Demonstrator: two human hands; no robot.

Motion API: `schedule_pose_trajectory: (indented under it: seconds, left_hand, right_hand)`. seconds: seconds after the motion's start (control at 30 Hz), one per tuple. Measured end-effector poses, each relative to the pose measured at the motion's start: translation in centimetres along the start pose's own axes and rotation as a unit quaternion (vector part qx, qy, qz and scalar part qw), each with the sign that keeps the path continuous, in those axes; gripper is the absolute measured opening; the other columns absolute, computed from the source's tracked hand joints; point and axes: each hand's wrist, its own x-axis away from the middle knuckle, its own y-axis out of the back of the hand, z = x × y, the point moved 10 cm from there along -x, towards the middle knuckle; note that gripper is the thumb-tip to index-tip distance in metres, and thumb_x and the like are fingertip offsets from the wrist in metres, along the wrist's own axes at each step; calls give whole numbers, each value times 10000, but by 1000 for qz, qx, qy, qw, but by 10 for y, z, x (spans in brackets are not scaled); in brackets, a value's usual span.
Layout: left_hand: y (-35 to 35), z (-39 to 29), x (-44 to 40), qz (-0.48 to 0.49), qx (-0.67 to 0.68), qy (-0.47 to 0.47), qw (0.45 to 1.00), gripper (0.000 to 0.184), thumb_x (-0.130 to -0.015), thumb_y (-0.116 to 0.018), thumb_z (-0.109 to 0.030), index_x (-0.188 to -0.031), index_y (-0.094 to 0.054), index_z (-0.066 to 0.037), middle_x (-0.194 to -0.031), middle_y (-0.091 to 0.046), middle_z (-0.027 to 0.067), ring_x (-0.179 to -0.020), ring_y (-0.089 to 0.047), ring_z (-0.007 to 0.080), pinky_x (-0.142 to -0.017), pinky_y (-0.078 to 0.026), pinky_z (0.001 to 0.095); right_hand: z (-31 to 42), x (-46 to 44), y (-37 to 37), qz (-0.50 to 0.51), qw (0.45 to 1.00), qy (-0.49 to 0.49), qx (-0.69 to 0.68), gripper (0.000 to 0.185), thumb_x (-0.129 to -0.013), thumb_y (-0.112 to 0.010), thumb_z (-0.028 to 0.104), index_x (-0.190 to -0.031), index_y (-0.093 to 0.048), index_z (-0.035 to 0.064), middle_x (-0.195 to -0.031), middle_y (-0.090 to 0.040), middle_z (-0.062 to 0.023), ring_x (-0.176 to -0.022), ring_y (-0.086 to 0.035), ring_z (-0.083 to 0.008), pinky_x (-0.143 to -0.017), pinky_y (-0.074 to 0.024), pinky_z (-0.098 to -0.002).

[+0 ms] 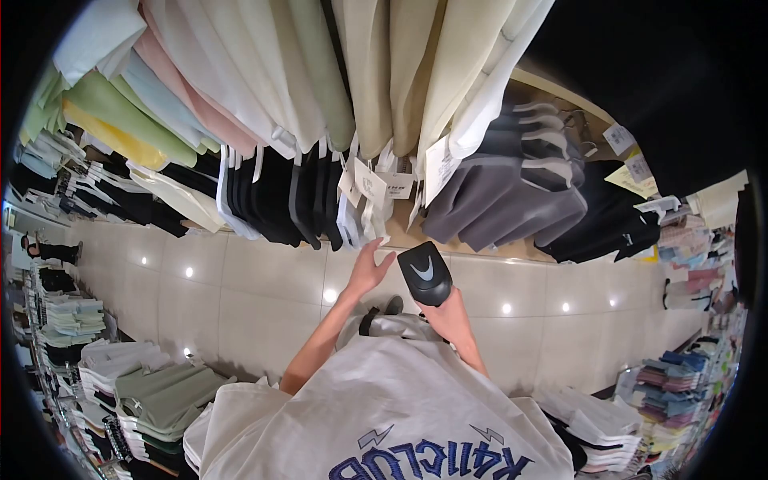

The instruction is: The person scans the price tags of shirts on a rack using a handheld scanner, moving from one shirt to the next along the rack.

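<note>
My right hand [446, 317] is wrapped round the handle of a black handheld barcode scanner [424, 274] with a grey curved mark on top. The scanner's head points toward the hanging clothes. To its left, my left hand [370, 270] reaches up with thumb and fingers apart. Its fingertips are at the lower end of a white strip [378, 220], and I cannot tell whether they touch it. Just above hang white paper tags [368, 182] and a printed label [398, 186], attached to cream and beige trousers [368, 80].
Dark grey tops [500, 200] hang right of the tags, black garments [276, 200] to the left. Pale garments [240, 72] fill the upper rack. Behind me stand racks of folded-over clothes [164, 396] and white garments [596, 416]. A tiled floor [264, 280] runs between. A person [54, 250] stands far left.
</note>
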Motion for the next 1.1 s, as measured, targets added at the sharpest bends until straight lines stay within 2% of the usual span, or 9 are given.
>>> schedule_pose_trajectory:
  seconds: [0.07,0.13,0.3,0.4,0.43,0.63,0.7,0.9,1.1]
  left_hand:
    - [24,-40,1,-22,-9,-8,1000,503,-954,-651,-296,-1332,-534,14,-1302,-605,204,-1204,-592,301,-989,-458,349]
    - [36,-79,-8,29,64,-23,997,402,-967,-635,-205,-1291,-547,17,-1249,-637,166,-1140,-620,206,-931,-500,346]
    - [70,-198,-13,-27,187,-137,972,363,-981,-606,-190,-1259,-569,41,-1181,-677,174,-1045,-673,238,-911,-508,329]
    - [74,-242,-18,-47,172,-204,962,378,-980,-614,-192,-1272,-555,41,-1173,-682,148,-1038,-665,202,-930,-500,330]
    - [75,-252,-19,-52,150,-225,962,391,-981,-622,-197,-1286,-544,35,-1176,-681,126,-1042,-654,175,-958,-486,328]
    - [72,-253,-27,-34,206,-215,954,332,-990,-596,-176,-1242,-600,39,-1089,-719,131,-992,-682,182,-889,-520,323]
    - [73,-250,-24,-29,192,-207,959,298,-1003,-578,-176,-1205,-627,37,-1062,-732,115,-970,-691,166,-862,-525,314]
    - [80,-245,-14,-15,245,-173,954,294,-1026,-544,-183,-1190,-634,44,-1052,-730,117,-923,-705,168,-848,-524,310]
    - [86,-247,-7,-24,224,-176,958,280,-1032,-532,-180,-1156,-625,53,-1018,-722,112,-921,-710,179,-833,-525,315]
  right_hand:
    - [3,-1,5,-12,1000,8,0,247,-841,-729,130,-970,-642,-61,-796,-693,-107,-752,-599,-120,-715,-510,-316]
    - [8,0,14,-49,998,17,-40,219,-835,-731,98,-965,-648,-57,-814,-700,-80,-764,-600,-114,-724,-509,-308]
    - [20,-2,28,-95,990,65,-79,195,-872,-745,91,-1019,-662,-8,-881,-681,-13,-803,-572,-84,-737,-490,-275]
    - [20,-3,35,-110,987,44,-105,144,-879,-745,104,-935,-643,19,-715,-572,45,-643,-489,-46,-574,-401,-235]
    - [22,-3,36,-110,987,45,-106,144,-879,-745,104,-935,-643,19,-715,-572,45,-643,-489,-46,-574,-401,-235]
    - [39,2,37,-101,987,55,-111,138,-883,-742,106,-923,-637,27,-684,-549,63,-602,-462,-40,-540,-369,-234]
    - [62,5,42,-137,977,137,-89,154,-884,-743,105,-962,-638,24,-755,-586,44,-654,-495,-50,-579,-407,-242]
    - [56,-4,34,-65,989,61,-118,237,-880,-750,101,-1065,-630,15,-921,-634,13,-792,-547,-72,-697,-472,-264]
    - [74,-10,29,-68,985,107,-117,262,-873,-763,106,-1074,-624,12,-912,-636,16,-785,-549,-69,-690,-471,-262]
